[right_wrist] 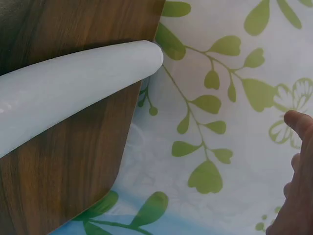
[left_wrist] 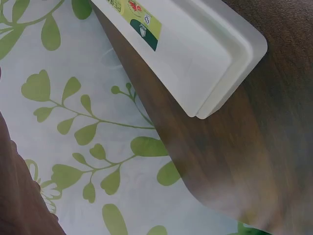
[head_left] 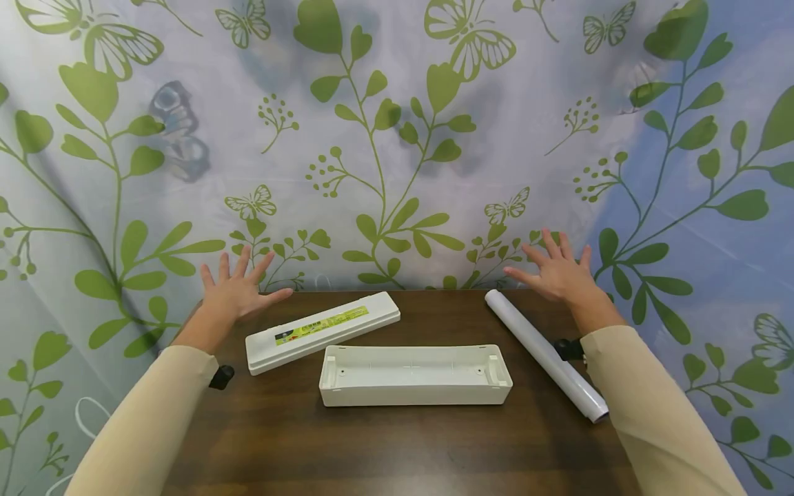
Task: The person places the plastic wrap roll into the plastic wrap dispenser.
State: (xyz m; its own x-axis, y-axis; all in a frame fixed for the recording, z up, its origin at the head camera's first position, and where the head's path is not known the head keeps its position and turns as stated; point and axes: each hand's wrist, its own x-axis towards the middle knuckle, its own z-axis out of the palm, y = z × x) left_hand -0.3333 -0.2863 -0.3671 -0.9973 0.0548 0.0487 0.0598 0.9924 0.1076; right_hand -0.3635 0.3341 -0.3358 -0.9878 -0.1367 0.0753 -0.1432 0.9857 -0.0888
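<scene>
Both hands are raised with fingers spread and hold nothing. My left hand (head_left: 231, 293) is above the table's back left side, nearest a long white lid (head_left: 329, 332) with a green and yellow label. My right hand (head_left: 561, 272) hovers at the back right, past the far end of a white plastic roll (head_left: 540, 348) that lies slantwise. Between them sits a long white box (head_left: 415, 395), its top uncovered and its inside showing no contents. The left wrist view shows one end of the lid (left_wrist: 195, 58); the right wrist view shows the roll's far end (right_wrist: 107, 68).
The brown wooden table (head_left: 403, 448) carries the box, lid and roll. A curtain (head_left: 397, 172) with green leaves and butterflies hangs right behind its back edge and along both sides. Dark wrist cameras (head_left: 221, 377) sit on the sleeves' ends.
</scene>
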